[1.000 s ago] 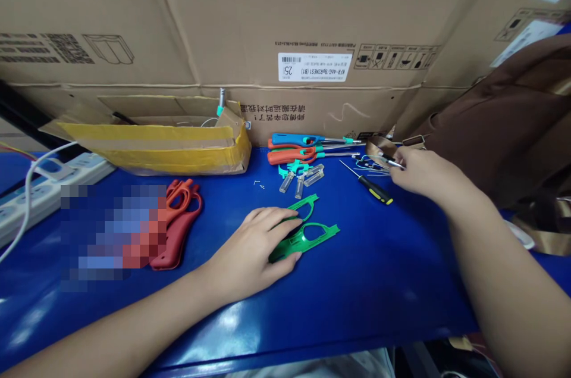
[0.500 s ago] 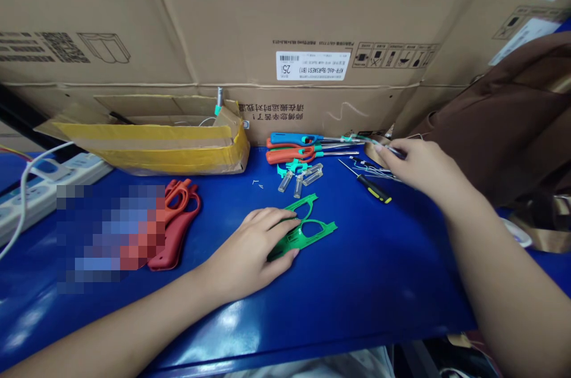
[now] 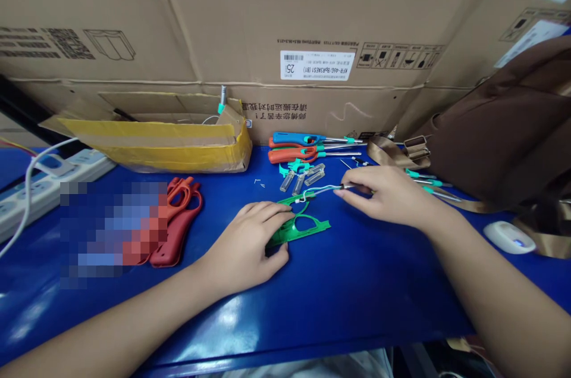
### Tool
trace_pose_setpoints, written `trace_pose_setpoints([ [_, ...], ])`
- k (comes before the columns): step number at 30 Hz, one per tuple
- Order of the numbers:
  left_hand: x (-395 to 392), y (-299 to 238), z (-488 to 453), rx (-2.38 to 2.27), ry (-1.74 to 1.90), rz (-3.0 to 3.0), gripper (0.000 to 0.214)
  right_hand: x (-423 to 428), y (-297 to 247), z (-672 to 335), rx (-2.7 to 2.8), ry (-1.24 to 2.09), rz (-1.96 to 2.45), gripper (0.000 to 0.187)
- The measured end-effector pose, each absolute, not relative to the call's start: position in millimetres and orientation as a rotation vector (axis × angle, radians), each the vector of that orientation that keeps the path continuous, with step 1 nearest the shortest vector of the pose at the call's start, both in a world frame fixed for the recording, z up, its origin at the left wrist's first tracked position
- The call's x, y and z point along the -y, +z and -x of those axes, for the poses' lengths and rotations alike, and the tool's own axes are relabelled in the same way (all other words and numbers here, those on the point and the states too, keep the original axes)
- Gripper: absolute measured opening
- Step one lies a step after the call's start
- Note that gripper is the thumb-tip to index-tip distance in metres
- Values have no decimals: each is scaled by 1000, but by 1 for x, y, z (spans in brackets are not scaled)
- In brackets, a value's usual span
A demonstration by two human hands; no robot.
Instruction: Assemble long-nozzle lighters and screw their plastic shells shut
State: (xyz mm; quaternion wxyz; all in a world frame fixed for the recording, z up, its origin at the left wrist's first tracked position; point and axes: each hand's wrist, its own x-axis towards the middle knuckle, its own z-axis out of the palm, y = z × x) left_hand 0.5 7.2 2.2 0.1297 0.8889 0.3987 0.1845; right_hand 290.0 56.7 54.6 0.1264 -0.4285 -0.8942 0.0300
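Note:
My left hand [image 3: 247,241] lies over two green plastic lighter shell halves [image 3: 307,226], its fingers and thumb gripping their left end against the table. Pinched between the thumb and fingers of my right hand [image 3: 386,196] is a thin part with white wires [image 3: 322,189]. The wires reach left over the upper shell half, and my hand covers much of the part. Behind the shells lie several clear plastic pieces [image 3: 314,175] and small teal parts [image 3: 295,167].
Blue [image 3: 292,138] and orange [image 3: 292,155] lighters lie along the back. Red shells [image 3: 168,247] and a yellow-taped box [image 3: 156,149] are on the left, near a power strip [image 3: 84,172]. A white device [image 3: 508,237] sits at right. Large cardboard [image 3: 214,33] stands behind.
My right hand has come left and nearer from the back right, bringing the wired part to the green shells. My left hand has stayed on the shells.

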Motion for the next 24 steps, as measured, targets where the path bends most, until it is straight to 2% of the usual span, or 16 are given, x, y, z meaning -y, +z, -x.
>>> trace_pose_setpoints([
  [3,-8,1,0,-1195,609,-2564,42,-50,52,-282,2636,193,1217,17],
  [7,-9,-1,0,-1290,784,-2468,34,-42,54,-276,2646,278,1163,14],
  [17,-8,3,-3,-1299,998,-2341,9,-36,53,-270,2684,265,1075,23],
  [24,-10,2,-1,-1222,1054,-2388,15,-38,50,-272,2709,215,1144,29],
])
